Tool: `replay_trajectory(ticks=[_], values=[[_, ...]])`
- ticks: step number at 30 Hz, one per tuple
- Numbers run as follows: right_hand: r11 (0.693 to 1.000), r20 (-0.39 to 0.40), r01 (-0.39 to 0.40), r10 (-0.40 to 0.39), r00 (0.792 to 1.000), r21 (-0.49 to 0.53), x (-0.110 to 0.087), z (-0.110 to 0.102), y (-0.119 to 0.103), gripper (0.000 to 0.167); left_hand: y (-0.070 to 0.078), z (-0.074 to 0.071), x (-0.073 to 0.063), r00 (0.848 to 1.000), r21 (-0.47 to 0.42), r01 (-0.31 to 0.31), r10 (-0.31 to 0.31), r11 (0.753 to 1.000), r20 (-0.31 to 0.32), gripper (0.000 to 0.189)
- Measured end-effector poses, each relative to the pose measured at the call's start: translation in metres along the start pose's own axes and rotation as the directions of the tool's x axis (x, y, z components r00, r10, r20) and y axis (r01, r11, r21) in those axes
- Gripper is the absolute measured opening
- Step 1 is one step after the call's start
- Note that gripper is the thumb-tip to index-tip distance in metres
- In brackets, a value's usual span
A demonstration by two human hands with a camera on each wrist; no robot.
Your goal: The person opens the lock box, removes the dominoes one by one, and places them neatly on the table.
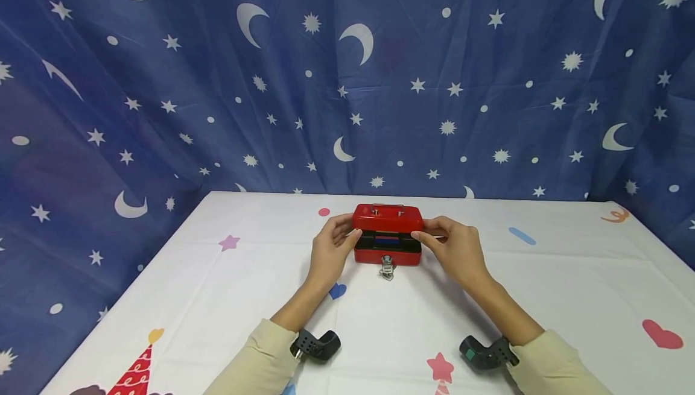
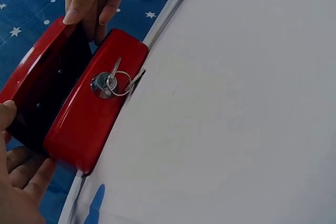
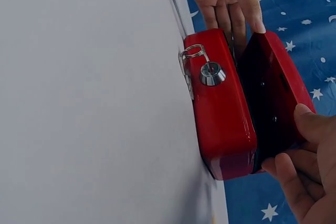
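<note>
Pinching the left end of a glossy red lid (image 1: 388, 221) with the left hand (image 1: 329, 253), thumb along the front edge, remaining fingers bent beside and behind. Gripping the right end of it likewise with the right hand (image 1: 460, 253), thumb pressed to the front corner, other fingers curled close to the side of the small red box (image 1: 365, 256); hard to tell, even in the wrist views, exactly where each fingertip makes contact. Standing upright between both hands, toward the far part of the white counter (image 1: 570, 286), front turned to the person. Partly raised and tilted back at the top, with a thin handle (image 1: 387, 205) across it; dark inside, with a blue strip (image 1: 387, 241) toward the middle. Set into the front wall, a round silver lock (image 2: 104, 84), with a key (image 2: 116, 67) in it and a ring hanging down beside.

Back from the hands, bare forearms, then black wrist cameras (image 1: 320, 346) and beige sleeves (image 1: 252, 365). Printed on the counter, a blue heart (image 1: 337, 290) near the left wrist, a pink star (image 1: 230, 242) farther left, a blue bar (image 1: 522, 236) and red heart (image 1: 662, 334) to the right. Beyond everything, a deep-blue curtain (image 1: 402, 105) scattered with white moons, stars and dots.
</note>
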State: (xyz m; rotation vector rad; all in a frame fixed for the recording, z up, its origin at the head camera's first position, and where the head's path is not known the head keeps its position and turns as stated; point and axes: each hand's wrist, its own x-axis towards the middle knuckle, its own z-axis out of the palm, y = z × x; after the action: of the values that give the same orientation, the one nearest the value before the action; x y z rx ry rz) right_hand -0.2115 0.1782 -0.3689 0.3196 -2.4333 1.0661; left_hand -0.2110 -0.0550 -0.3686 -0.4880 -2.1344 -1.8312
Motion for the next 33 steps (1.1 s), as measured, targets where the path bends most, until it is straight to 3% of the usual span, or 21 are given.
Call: replay_trajectory(ticks=[8, 17, 33], values=[[0.998, -0.024, -0.018, 0.019, 1.000, 0.060, 0.002, -0.001, -0.001, 0.029, 0.001, -0.002, 0.001, 0.999, -0.023, 0.004, -0.003, 1.000, 0.044, 0.043], [0.993, -0.020, -0.059, 0.061, 0.998, 0.104, 0.002, -0.005, -0.001, 0.028, 0.001, -0.005, 0.006, 0.994, -0.043, -0.031, 0.035, 0.999, 0.104, 0.045], [0.983, 0.028, -0.077, 0.073, 0.997, 0.169, 0.005, -0.009, 0.001, 0.039, 0.002, -0.007, 0.012, 0.993, -0.046, -0.004, 0.010, 0.999, 0.121, 0.049]])
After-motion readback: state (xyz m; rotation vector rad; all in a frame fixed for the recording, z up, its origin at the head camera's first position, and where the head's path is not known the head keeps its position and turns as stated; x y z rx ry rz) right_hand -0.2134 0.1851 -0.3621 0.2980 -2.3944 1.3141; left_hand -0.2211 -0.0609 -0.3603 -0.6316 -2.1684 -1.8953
